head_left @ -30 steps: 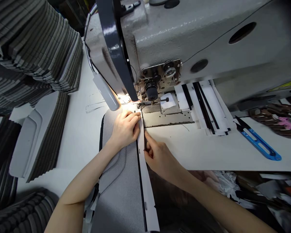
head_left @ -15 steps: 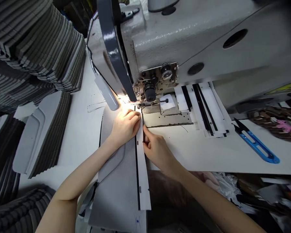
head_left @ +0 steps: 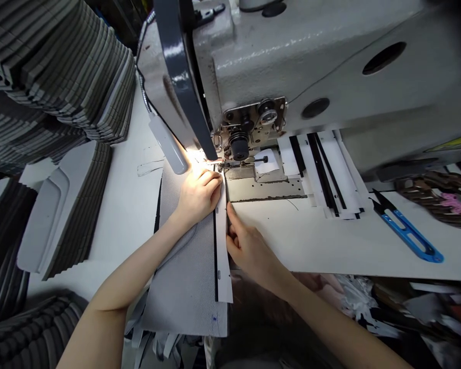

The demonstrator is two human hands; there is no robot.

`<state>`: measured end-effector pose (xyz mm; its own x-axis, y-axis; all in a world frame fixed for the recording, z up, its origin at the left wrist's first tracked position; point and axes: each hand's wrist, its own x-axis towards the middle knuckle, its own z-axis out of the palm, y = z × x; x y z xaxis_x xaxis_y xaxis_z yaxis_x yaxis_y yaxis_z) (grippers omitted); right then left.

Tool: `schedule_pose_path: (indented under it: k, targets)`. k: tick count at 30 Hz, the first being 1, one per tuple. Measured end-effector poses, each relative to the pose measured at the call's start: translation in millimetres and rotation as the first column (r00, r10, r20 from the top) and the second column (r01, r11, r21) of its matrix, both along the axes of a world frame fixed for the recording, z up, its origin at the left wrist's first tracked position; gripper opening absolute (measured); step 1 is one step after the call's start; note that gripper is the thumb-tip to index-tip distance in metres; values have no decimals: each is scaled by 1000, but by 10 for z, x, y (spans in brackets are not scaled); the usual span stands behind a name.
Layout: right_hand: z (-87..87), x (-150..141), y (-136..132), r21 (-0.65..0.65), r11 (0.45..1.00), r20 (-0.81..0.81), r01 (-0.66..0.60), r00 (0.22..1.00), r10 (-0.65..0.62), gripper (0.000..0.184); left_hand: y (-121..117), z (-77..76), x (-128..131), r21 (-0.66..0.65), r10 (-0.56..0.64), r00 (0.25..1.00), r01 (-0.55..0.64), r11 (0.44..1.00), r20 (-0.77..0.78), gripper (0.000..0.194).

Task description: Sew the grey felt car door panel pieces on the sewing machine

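A grey fabric panel (head_left: 188,287) lies under the sewing machine's (head_left: 253,66) presser foot area, with a long white strip (head_left: 223,271) edged in black along its right side. My left hand (head_left: 200,197) is closed, its fingers pressed together on the strip and panel just in front of the lit needle area. Lower down, my right hand (head_left: 249,246) grips the strip's right edge between thumb and bent fingers, index finger reaching forward along it. The needle and the stitching point are mostly hidden by my left fingers and glare.
Stacks of grey padded panels (head_left: 72,205) stand on the left. White and black strips (head_left: 326,174) lie right of the needle plate (head_left: 269,188). Blue thread snips (head_left: 407,228) rest on the white table (head_left: 311,246). Scraps (head_left: 418,307) fill the area below its front edge.
The grey panel and white strip have moved forward, away from me, under the machine; their near ends sit higher in view. Both hands stay at nearly the same places.
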<state>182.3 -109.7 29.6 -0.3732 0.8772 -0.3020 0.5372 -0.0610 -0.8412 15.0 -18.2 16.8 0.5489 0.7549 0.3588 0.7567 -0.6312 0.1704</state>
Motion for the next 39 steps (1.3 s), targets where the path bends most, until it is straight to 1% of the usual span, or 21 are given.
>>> schedule_pose_path:
  k: [2, 5, 9, 12, 14, 16, 18, 21, 25, 29, 31, 34, 37, 39]
  targets:
    - [-14, 3, 5, -10, 1000, -23, 20, 1000, -21, 72, -21, 10, 5, 0, -1, 1000, 1, 1000, 19, 22]
    - [-39, -12, 71, 19, 999, -39, 47, 998, -46, 72, -107, 36, 14, 6, -22, 999, 22, 1000, 29, 19]
    - [-43, -44, 167, 64, 997, 0, 51, 999, -51, 67, -185, 46, 19, 30, -35, 999, 34, 999, 24, 18]
    - [-30, -52, 174, 86, 994, 14, 65, 998, -67, 63, -145, 22, 18, 55, -20, 1000, 19, 998, 15, 20]
    - [-22, -44, 132, 88, 995, 8, 56, 998, -57, 62, -86, 5, 13, 41, 2, 1000, -2, 999, 6, 21]
    - [-16, -24, 61, 58, 998, 3, 25, 1000, -25, 65, -20, -6, 8, 27, 20, 1000, -19, 999, -12, 21]
    - [-18, -1, -14, 13, 1000, 2, -5, 1000, 5, 70, 36, -8, 8, 40, 30, 999, -29, 999, -36, 22]
    - [-40, 20, -75, -12, 1000, -10, 3, 1000, -3, 73, 54, 14, 21, 76, 42, 997, -37, 996, -66, 24]
    - [-83, 6, -16, 64, 996, -38, 62, 998, -60, 71, -87, 71, 47, 32, 32, 997, -30, 999, -67, 25]
    - [-94, -31, 89, 118, 991, 29, 66, 997, -69, 68, -203, 73, 50, 13, 9, 1000, -9, 1000, -7, 20]
    - [-77, -40, 112, 121, 991, 71, 61, 995, -70, 67, -186, 46, 47, 30, 16, 1000, -16, 999, 7, 20]
    - [-39, -27, 81, 97, 994, 94, 42, 994, -51, 63, -102, 4, 39, 41, 26, 1000, -25, 999, -4, 21]
    - [-25, 6, -6, 31, 999, 69, 8, 998, -10, 64, 0, -21, 27, 35, 50, 998, -49, 998, -43, 24]
    - [-38, 21, -51, 2, 1000, 33, 5, 999, -5, 68, 57, -24, 20, 36, 66, 996, -64, 997, -58, 25]
